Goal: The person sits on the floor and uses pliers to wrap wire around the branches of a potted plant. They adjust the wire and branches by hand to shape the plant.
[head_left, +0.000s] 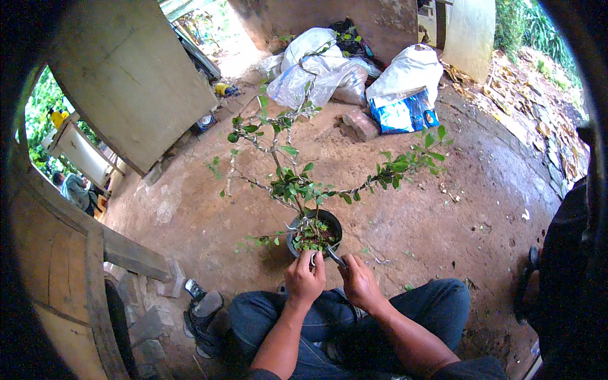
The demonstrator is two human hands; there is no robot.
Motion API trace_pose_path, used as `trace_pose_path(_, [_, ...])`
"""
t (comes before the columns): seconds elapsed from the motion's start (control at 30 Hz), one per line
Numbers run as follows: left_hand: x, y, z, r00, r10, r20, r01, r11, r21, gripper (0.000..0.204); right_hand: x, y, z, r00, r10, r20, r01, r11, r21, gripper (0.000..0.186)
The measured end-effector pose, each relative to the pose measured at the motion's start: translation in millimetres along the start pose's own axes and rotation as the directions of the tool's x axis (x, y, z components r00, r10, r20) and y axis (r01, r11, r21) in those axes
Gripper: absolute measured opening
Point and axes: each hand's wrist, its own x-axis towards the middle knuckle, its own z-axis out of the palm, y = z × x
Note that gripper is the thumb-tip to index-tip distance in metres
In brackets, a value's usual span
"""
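A small potted tree (288,171) with thin leafy branches stands just in front of my crossed legs. Pale wire winds around several of its branches. Its round black pot (337,223) holds soil and low leaves. At the pot's near rim, my left hand (306,278) is closed in a pinch on a bright, curved bit that looks like wire. My right hand (362,284) grips a dark pliers-like tool (334,254), its tip pointing at the pot's near edge. The tool's jaws are too small to make out.
White sacks and clear plastic (316,79) lie by the far wall, with a blue-and-white bag (405,113) and a brick (361,124) nearby. Wooden boards (136,253) and blocks stand at left. A person (76,190) sits far left; dark clothing (567,253) shows at right.
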Motion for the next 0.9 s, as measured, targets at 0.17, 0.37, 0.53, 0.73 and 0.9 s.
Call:
trace_pose_path(0.17, [0.3, -3.2, 2.7, 0.995, 0.06, -0.077, -0.061, 0.998, -0.003, 0.012, 1.6, 3.2, 1.5, 0.998, -0.009, -0.056, 0.006, 0.999, -0.039, 0.019])
trace_pose_path(0.37, [-1.3, -8.1, 2.4, 0.992, 0.081, -0.094, -0.079, 0.996, 0.033, 0.012, 0.9, 2.0, -0.2, 0.998, -0.017, -0.062, 0.012, 0.996, -0.085, 0.02])
trace_pose_path(0.53, [-1.4, -7.3, 2.3, 0.99, 0.106, -0.092, -0.1, 0.993, 0.066, 0.012, 0.7, 0.4, 0.1, 0.998, -0.041, -0.055, 0.038, 0.997, -0.061, 0.02])
trace_pose_path(0.73, [-0.2, -5.5, 3.7, 0.998, 0.044, -0.049, -0.041, 0.998, 0.044, 0.014, 5.2, -3.9, -5.3, 0.999, 0.035, -0.035, -0.036, 0.998, -0.044, 0.017])
trace_pose_path(0.9, [-3.1, -9.0, 8.7, 0.997, 0.051, -0.062, -0.049, 0.998, 0.036, 0.019, 7.4, -2.7, -5.9, 0.994, 0.098, -0.041, -0.104, 0.981, -0.167, 0.019])
